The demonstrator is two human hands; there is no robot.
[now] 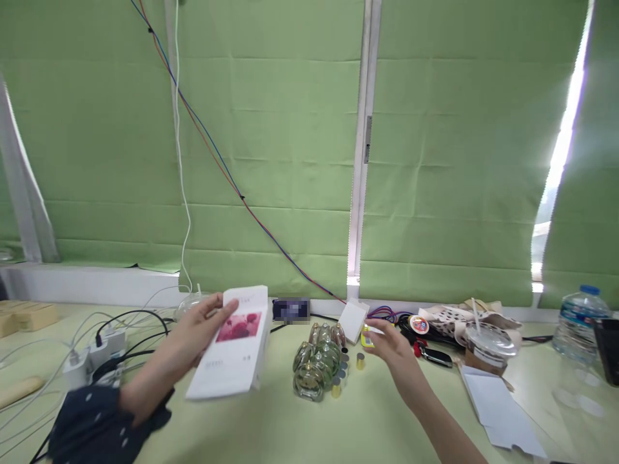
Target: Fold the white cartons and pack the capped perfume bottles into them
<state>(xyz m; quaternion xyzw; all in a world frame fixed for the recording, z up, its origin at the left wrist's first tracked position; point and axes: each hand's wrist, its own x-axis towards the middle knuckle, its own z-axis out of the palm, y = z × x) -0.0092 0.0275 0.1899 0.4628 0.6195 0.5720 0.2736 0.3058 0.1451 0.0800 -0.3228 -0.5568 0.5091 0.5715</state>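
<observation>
A white box with a pink-red floral picture (240,327) is tilted in the grip of my left hand (206,322), thumb across its front and fingers behind its left edge. My right hand (389,345) is bent near a small white box (353,320) and a yellow item (367,336); its fingertips overlap the yellow item, and whether they grip it is unclear. Between my hands, several clear glass bottles (319,361) stand clustered on the pale table (300,432). Small gold caps (360,361) and dark caps sit along their right side.
White chargers (99,354) and tangled cables lie at left, wooden blocks (33,317) beyond. Behind the bottles is a dark device (291,309). At right are a lidded cup (488,348), keys (435,356), a flattened white carton (503,409) and a water bottle (578,322).
</observation>
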